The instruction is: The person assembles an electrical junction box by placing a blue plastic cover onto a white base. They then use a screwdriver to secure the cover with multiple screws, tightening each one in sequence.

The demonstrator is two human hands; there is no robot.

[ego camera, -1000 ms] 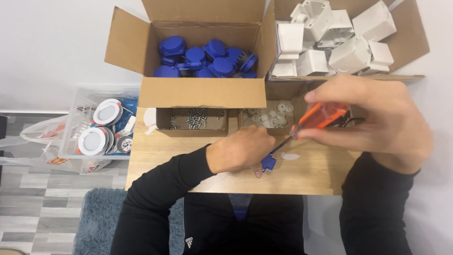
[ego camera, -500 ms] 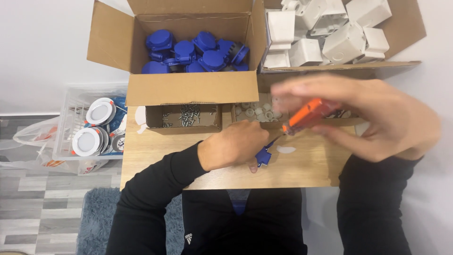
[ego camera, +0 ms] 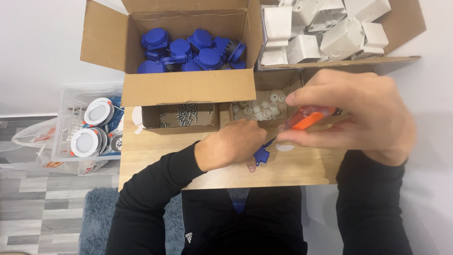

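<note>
Left hand point(ego camera: 233, 147), forearm angled in from the lower left, grip closed on a blue part point(ego camera: 261, 155) pressed to the tabletop point(ego camera: 155, 156). Right hand point(ego camera: 351, 115), raised nearer the camera, grip tight around an orange-handled screwdriver point(ego camera: 306, 118) tilted down onto the part.

Your right hand point(ego camera: 349, 113) now sits a little lower and flatter than a second ago, fingers stretched along the orange-handled screwdriver point(ego camera: 304, 119), so the handle lies closer to level with its tip down at the small blue part point(ego camera: 261, 155). Half a second ago that hand was blurred in motion; now it reads sharp. Your left hand point(ego camera: 233, 146) has slid slightly right along the wooden surface point(ego camera: 155, 156), closing over the blue part. Your head has tipped, so the cardboard boxes point(ego camera: 188, 87) sit higher in view.
</note>
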